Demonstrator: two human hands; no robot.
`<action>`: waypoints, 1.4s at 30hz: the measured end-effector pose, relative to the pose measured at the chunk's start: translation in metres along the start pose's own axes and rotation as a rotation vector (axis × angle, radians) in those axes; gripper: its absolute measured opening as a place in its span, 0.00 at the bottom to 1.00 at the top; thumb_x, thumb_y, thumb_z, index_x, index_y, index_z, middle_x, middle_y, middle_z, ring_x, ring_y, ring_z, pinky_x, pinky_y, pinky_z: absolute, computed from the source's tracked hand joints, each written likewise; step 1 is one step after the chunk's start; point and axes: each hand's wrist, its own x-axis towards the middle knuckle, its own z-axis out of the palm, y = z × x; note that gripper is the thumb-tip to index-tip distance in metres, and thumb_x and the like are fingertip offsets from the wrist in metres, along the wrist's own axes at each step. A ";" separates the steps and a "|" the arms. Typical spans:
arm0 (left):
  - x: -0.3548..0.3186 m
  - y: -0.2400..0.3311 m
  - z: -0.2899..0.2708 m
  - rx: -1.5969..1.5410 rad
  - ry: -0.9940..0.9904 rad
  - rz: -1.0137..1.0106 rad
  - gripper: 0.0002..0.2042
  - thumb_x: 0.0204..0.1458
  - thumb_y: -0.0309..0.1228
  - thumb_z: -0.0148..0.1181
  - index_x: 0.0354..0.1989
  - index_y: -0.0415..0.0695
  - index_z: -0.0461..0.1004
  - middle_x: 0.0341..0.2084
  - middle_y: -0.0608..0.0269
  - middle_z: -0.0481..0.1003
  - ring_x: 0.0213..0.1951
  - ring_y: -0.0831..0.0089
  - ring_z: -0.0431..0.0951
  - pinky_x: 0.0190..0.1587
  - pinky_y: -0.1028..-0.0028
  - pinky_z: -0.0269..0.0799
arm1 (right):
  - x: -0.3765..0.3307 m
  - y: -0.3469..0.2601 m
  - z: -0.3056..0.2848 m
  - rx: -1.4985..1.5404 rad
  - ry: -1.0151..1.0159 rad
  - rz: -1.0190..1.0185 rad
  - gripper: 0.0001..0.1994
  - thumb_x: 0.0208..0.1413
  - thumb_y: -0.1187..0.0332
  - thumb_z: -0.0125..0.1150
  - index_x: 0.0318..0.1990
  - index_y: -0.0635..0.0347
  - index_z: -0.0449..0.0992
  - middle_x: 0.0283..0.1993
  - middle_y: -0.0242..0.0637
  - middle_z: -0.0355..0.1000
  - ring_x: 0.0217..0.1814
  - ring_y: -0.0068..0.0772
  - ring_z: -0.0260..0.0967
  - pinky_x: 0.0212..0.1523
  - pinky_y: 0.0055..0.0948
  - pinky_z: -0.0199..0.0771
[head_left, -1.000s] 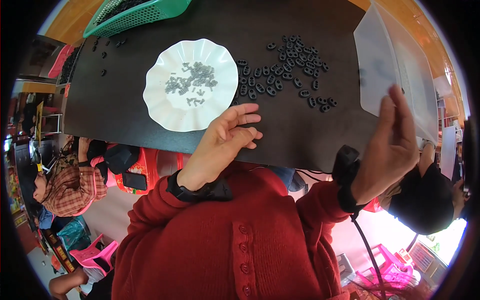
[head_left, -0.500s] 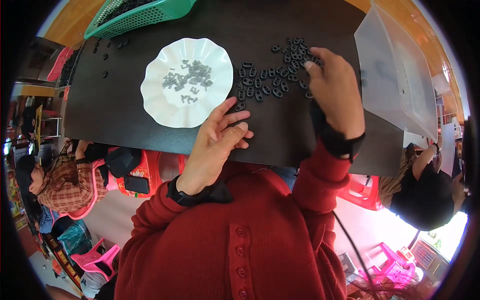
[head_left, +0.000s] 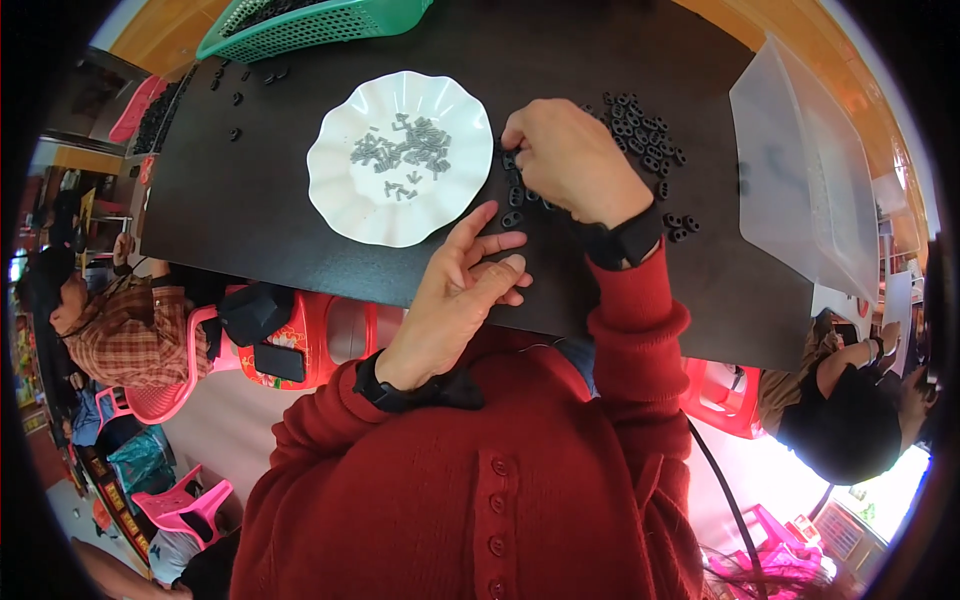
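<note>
Table (head_left: pixel 720 300): dark brown, smooth, its front edge passing beneath the left hand (head_left: pixel 455 300); open room lay between the black pieces (head_left: pixel 637 128) and the bin (head_left: pixel 775 190) at right. Left hand: just beside the plate (head_left: pixel 335 190), fingers apart and loosely curled. Right hand (head_left: pixel 570 155): well clear of the left, back upward, fingers bent down among black pieces near the plate's right rim; whether they gripped one could not be told. Black pieces: oval, two-holed, clustered beneath and right of the right hand. Plate: white, glossy, wavy-rimmed, bearing short grey sticks (head_left: pixel 430 150). Bin: cloudy plastic, straight-walled. Basket (head_left: pixel 340 22): green, perforated plastic, far side, dark contents. Floor (head_left: pixel 240 410): pale pinkish, a red stool (head_left: pixel 720 395) standing by the table.
</note>
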 end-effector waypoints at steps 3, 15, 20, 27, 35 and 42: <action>0.001 -0.001 -0.001 0.012 -0.003 0.002 0.35 0.71 0.24 0.60 0.84 0.39 0.52 0.65 0.52 0.74 0.49 0.73 0.80 0.51 0.73 0.80 | -0.004 -0.007 0.004 0.028 -0.074 -0.018 0.12 0.53 0.79 0.61 0.44 0.64 0.87 0.42 0.48 0.84 0.49 0.55 0.82 0.51 0.45 0.82; 0.004 -0.003 0.001 0.002 -0.009 0.016 0.35 0.72 0.26 0.60 0.83 0.36 0.52 0.68 0.50 0.73 0.58 0.69 0.80 0.58 0.69 0.79 | -0.027 -0.008 0.007 -0.010 0.077 -0.122 0.08 0.49 0.77 0.69 0.38 0.65 0.81 0.38 0.49 0.81 0.47 0.59 0.80 0.46 0.49 0.80; 0.005 -0.004 0.002 0.021 -0.030 0.047 0.35 0.72 0.26 0.60 0.83 0.36 0.52 0.69 0.49 0.72 0.60 0.67 0.79 0.60 0.67 0.79 | -0.025 -0.007 0.014 -0.014 0.121 -0.109 0.09 0.50 0.75 0.71 0.38 0.66 0.80 0.37 0.50 0.81 0.46 0.60 0.80 0.46 0.50 0.79; 0.005 -0.004 0.003 0.017 -0.031 0.049 0.34 0.72 0.27 0.60 0.82 0.36 0.53 0.70 0.48 0.71 0.64 0.64 0.78 0.63 0.65 0.79 | -0.024 -0.009 0.014 -0.042 0.069 -0.050 0.08 0.52 0.74 0.70 0.39 0.66 0.81 0.39 0.51 0.82 0.48 0.59 0.81 0.48 0.50 0.80; 0.005 -0.006 0.002 0.005 -0.022 0.047 0.33 0.72 0.28 0.61 0.82 0.38 0.55 0.70 0.49 0.71 0.64 0.64 0.77 0.63 0.65 0.78 | -0.028 -0.012 0.009 0.006 0.059 0.008 0.07 0.54 0.71 0.71 0.37 0.65 0.83 0.38 0.51 0.82 0.47 0.59 0.81 0.47 0.50 0.80; 0.009 -0.007 -0.001 0.013 -0.051 0.049 0.31 0.73 0.28 0.60 0.81 0.38 0.57 0.69 0.51 0.72 0.63 0.67 0.78 0.63 0.66 0.78 | -0.023 -0.013 0.019 -0.039 0.039 0.084 0.09 0.52 0.69 0.75 0.36 0.64 0.82 0.37 0.52 0.82 0.44 0.60 0.81 0.45 0.49 0.80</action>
